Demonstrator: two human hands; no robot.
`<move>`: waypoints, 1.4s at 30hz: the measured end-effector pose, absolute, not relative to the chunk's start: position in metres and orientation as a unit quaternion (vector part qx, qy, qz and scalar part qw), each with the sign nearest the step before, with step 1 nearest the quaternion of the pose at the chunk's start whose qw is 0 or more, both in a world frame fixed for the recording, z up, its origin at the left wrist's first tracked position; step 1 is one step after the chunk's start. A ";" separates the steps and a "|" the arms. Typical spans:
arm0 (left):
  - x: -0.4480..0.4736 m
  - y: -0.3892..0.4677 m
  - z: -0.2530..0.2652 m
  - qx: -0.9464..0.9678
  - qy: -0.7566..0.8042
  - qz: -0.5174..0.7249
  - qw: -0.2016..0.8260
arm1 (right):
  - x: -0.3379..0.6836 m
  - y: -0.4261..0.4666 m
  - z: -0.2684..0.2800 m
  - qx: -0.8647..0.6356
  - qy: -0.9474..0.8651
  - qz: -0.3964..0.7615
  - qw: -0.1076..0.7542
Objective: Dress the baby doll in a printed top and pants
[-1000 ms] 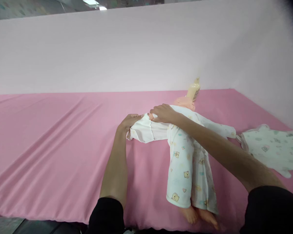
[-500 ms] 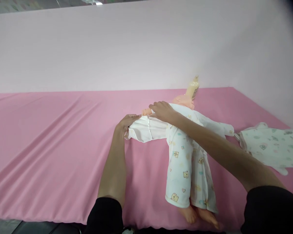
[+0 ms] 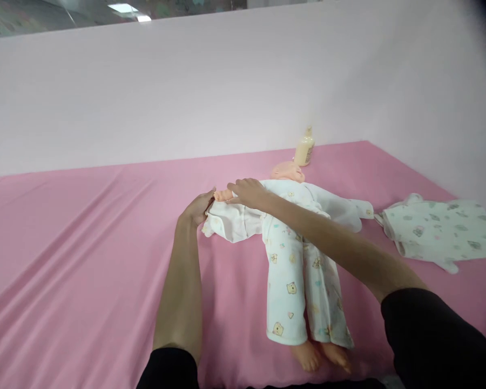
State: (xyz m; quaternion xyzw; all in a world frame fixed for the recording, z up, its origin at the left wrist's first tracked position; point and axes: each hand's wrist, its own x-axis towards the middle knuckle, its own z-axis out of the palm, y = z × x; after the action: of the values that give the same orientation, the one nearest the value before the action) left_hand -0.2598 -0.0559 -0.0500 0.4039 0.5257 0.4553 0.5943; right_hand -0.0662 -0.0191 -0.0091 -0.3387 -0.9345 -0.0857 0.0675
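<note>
A baby doll lies on its back, its head [image 3: 288, 172] away from me and its bare feet [image 3: 306, 356] towards me. It wears a white printed top [image 3: 332, 204] and white trousers [image 3: 285, 281] with bear prints. The top's front flap [image 3: 233, 222] is spread out to the left, inner side up. My left hand [image 3: 197, 209] is closed on the flap's outer edge, its thumb by the doll's hand [image 3: 222, 195]. My right hand [image 3: 249, 193] is closed around the doll's arm on that side, with the fingertips partly hidden. The doll's other arm lies sleeved to the right.
A pink sheet [image 3: 85, 259] covers the table, with a pale wall [image 3: 166, 97] behind it. Past the doll's head stands a pump bottle [image 3: 305, 150] of pale yellow liquid. Another white printed garment [image 3: 443, 229] lies flat at the right.
The doll's arm has come further left over the flap, its hand now beside my left thumb. My right hand has moved left along with it. The whole view has shifted slightly.
</note>
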 end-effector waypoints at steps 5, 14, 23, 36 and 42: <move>-0.262 -0.063 -0.043 0.423 0.523 0.414 0.613 | -0.067 -0.014 -0.017 -0.326 -0.940 -0.070 0.079; -0.251 -0.081 -0.016 0.515 0.564 0.324 0.558 | -0.048 -0.021 -0.002 -0.326 -0.943 0.013 0.072; -0.247 -0.069 -0.003 0.561 0.708 0.245 0.352 | 0.128 -0.044 -0.002 -0.513 -0.804 0.063 0.295; -0.008 -0.039 0.038 0.886 0.459 0.016 0.066 | 0.260 -0.054 -0.070 -0.667 -0.731 0.040 0.141; 0.004 -0.027 0.022 0.877 0.477 -0.060 0.026 | 0.218 -0.053 -0.064 -0.620 -0.747 0.062 0.234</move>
State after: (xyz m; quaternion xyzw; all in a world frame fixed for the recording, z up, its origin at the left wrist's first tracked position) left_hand 0.0045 -0.0272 0.0224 0.8766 0.4766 -0.0605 0.0260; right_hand 0.2176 -0.0529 -0.0636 -0.6198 -0.7465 0.0617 0.2339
